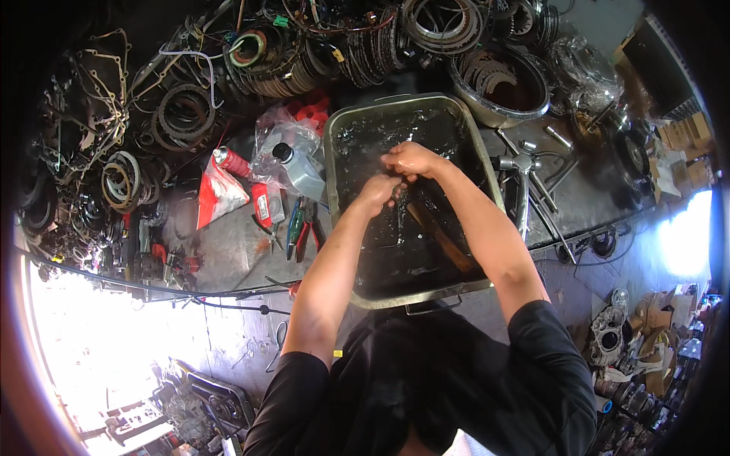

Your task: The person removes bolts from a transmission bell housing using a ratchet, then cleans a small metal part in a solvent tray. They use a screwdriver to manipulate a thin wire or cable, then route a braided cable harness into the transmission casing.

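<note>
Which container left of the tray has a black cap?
The translucent grey bottle nearest the tray; its black cap sets it apart from the red can farther left.

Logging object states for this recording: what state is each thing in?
Left hand: curled; grip unclear
Right hand: curled; grip unclear
Rectangular metal tray: holding dark liquid
Long brown handle: slanting in the tray
Grey plastic bottle: black cap on
Red-handled pliers: handles spread
Round silver bowl: holding ring-shaped parts

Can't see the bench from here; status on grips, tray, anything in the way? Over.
Left grip, right grip close together over tray of dark liquid. Any held item unclear. Wooden handle in tray nearby, possible obstruction.
</note>
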The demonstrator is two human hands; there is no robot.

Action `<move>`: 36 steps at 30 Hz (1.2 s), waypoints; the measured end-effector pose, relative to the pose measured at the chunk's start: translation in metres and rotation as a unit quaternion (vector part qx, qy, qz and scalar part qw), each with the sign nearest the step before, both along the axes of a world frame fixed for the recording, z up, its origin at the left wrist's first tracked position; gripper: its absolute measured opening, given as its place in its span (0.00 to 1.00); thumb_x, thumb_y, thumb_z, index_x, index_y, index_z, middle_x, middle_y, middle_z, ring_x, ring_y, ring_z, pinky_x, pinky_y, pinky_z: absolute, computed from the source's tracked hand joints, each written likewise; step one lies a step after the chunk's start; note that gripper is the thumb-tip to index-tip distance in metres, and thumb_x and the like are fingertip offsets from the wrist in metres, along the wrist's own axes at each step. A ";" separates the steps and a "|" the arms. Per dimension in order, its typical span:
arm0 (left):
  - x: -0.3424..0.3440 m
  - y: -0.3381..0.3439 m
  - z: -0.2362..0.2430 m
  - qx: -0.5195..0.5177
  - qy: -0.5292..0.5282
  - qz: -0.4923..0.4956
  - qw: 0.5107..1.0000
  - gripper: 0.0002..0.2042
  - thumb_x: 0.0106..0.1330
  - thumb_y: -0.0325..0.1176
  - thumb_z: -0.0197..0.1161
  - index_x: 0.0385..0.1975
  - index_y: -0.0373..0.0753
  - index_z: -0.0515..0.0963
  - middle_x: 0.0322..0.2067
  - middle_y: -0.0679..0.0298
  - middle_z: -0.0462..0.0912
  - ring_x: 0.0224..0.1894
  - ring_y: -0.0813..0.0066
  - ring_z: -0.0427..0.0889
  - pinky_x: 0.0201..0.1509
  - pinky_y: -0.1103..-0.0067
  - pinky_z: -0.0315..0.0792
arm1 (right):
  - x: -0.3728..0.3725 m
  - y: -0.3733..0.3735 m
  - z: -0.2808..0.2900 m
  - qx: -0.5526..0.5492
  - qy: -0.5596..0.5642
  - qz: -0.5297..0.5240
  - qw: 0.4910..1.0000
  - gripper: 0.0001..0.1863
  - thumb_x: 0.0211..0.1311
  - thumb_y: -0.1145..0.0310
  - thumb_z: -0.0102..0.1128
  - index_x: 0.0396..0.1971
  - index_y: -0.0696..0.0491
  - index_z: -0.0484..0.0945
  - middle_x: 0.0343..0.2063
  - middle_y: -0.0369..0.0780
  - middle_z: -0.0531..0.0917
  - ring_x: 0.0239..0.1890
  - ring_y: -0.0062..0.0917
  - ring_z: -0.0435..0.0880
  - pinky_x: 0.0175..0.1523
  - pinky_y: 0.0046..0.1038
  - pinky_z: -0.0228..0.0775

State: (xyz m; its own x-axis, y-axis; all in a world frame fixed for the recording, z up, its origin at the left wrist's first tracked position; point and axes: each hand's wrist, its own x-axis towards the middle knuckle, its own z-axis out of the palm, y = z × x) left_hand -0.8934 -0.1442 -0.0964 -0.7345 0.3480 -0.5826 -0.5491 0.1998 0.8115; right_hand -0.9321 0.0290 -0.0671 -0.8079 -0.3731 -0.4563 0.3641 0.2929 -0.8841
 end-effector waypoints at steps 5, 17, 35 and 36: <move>-0.003 0.004 0.015 0.042 0.034 0.145 0.988 0.14 0.78 0.42 0.54 0.32 0.41 0.76 0.21 0.70 0.74 0.19 0.79 0.67 0.18 0.78 0.60 | 0.034 0.014 0.061 0.128 0.107 -0.011 0.986 0.13 0.73 0.65 0.56 0.36 0.61 0.81 0.24 0.42 0.85 0.18 0.24 0.79 0.24 0.29 0.71; -0.006 -0.014 0.070 0.107 0.024 0.335 0.936 0.17 0.83 0.46 0.45 0.40 0.37 0.69 0.24 0.57 0.81 0.18 0.72 0.74 0.18 0.77 0.67 | 0.151 0.038 0.087 -0.157 -0.084 -0.010 0.984 0.18 0.67 0.73 0.61 0.55 0.59 0.79 0.19 0.31 0.71 0.20 0.12 0.63 0.25 0.18 0.52; 0.056 -0.036 0.097 0.266 -0.024 0.313 0.911 0.03 0.71 0.22 0.58 0.40 0.32 0.72 0.31 0.53 0.79 0.29 0.58 0.83 0.32 0.64 0.85 | 0.168 0.035 0.104 0.261 0.521 -0.176 0.793 0.15 0.63 0.73 0.68 0.49 0.54 0.82 0.30 0.44 0.82 0.31 0.38 0.83 0.37 0.36 0.74; 0.059 -0.038 0.100 0.265 -0.019 0.304 0.915 0.03 0.71 0.22 0.58 0.40 0.32 0.72 0.31 0.53 0.79 0.30 0.58 0.83 0.33 0.64 0.85 | 0.167 0.037 0.106 0.253 0.524 -0.175 0.794 0.15 0.63 0.73 0.68 0.50 0.54 0.82 0.30 0.44 0.82 0.31 0.37 0.83 0.37 0.36 0.74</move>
